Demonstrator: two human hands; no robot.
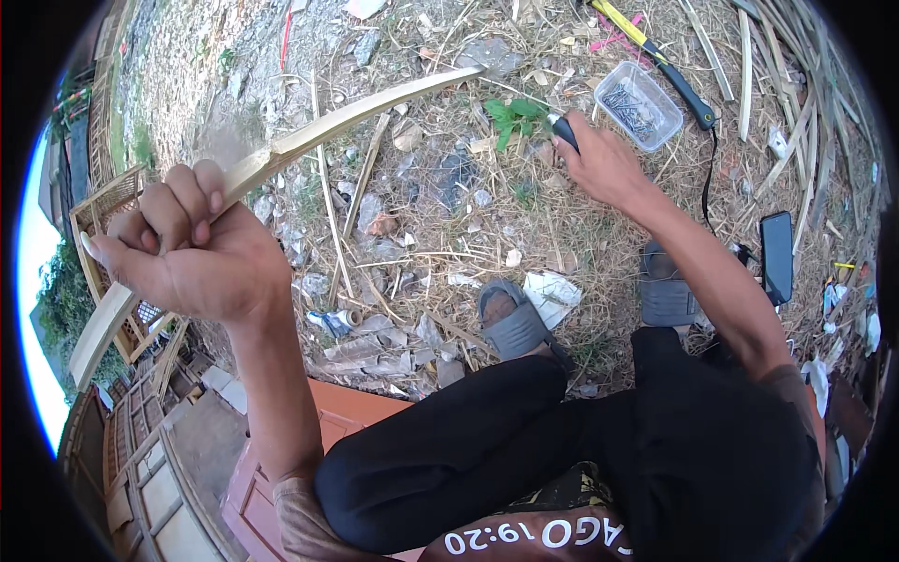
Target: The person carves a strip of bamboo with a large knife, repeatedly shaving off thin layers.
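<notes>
My left hand (192,248) is closed around a pale split strip of bamboo or wood (375,103), raised at the left. The strip slants up to the right, its far end tapering to a point, its near end passing below my fist. A rough notch or step shows on it just beyond my fingers. My right hand (604,164) grips the black handle of a knife (565,134). Its thin blade runs up and left, the tip close to the strip's pointed end; whether they touch I cannot tell. A small green plant (513,120) grows beneath the blade.
A clear plastic box (658,139) of nails sits beyond my right hand, beside a yellow-and-black-handled tool (646,42). A phone (777,258) lies right of my forearm. Split strips (819,84) pile up at far right. My sandalled feet (515,323) rest on straw-littered ground.
</notes>
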